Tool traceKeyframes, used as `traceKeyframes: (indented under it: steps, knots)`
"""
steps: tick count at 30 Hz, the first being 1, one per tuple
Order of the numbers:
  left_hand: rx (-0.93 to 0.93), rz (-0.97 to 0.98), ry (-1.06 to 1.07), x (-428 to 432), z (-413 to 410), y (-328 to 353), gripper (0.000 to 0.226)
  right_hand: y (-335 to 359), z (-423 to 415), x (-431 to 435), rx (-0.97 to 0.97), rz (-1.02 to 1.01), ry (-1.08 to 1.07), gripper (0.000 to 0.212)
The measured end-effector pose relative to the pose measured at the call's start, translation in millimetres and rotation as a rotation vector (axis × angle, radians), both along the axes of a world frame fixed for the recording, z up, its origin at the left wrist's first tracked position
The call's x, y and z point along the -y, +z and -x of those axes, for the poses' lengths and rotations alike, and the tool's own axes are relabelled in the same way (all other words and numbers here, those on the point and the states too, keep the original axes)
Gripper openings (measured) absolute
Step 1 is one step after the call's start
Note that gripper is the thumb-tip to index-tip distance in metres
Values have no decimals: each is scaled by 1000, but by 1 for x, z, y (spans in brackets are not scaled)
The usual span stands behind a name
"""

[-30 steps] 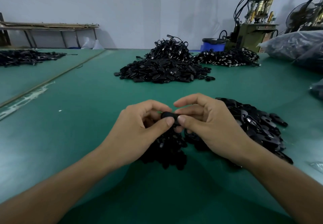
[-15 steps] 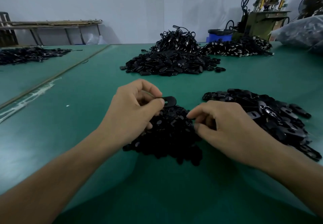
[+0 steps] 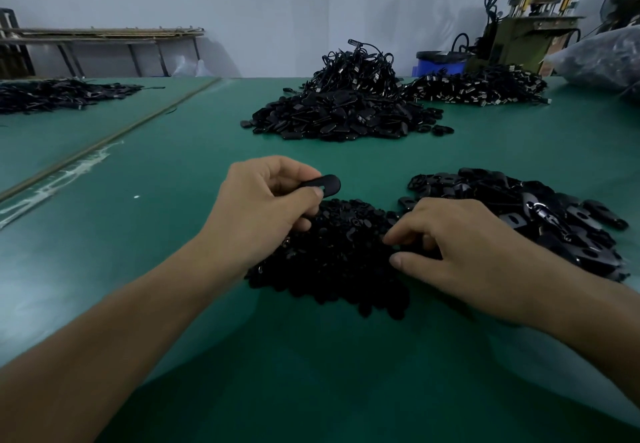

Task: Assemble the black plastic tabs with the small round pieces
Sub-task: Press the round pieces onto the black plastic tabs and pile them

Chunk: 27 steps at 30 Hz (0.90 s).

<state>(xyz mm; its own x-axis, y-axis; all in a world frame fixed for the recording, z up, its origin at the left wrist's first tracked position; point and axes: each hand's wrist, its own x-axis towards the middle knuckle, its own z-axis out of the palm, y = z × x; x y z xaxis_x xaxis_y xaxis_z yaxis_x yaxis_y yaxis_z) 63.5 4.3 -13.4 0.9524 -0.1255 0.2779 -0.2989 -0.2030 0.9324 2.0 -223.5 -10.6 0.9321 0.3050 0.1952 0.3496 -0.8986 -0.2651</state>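
- Left hand (image 3: pixel 263 210) pinched one black tab (image 3: pixel 323 184); fitted or not, unclear.
- Right hand (image 3: pixel 460 252) curled into near round-piece pile (image 3: pixel 339 259); grip unclear.
- Tab pile (image 3: pixel 540 214) at right large: much apparently left.

Left arm: my bare left forearm (image 3: pixel 114 321) runs from the lower left corner up and to the right.
Left hand: my left hand (image 3: pixel 263 207) is raised, its back toward me and its fingers curled.
Left grip: thumb and forefinger pinch one end of a black tab (image 3: pixel 325 183); its rounded end sticks out to the right.
Right arm: my bare right forearm (image 3: pixel 571 325) runs from the right edge up and to the left.
Right hand: my right hand (image 3: pixel 460 248) is palm down, lower than the left and apart from it.
Right fingers: curled, with thumb and forefinger tips close together, pointing left. I cannot tell whether they hold anything.
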Motion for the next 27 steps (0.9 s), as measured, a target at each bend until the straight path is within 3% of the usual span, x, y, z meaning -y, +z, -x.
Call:
traceKeyframes:
  steps: [8,15,27]
  knots:
    - [-28,33,-41,4,3,1,13,4,1,2,-17,50,33,19]
    - [-24,-4,-61,3,5,2,23,2,1,-1,24,-59,37,5]
    - [-41,-4,-76,4,7,3,25,4,2,-5,14,-289,57,9]
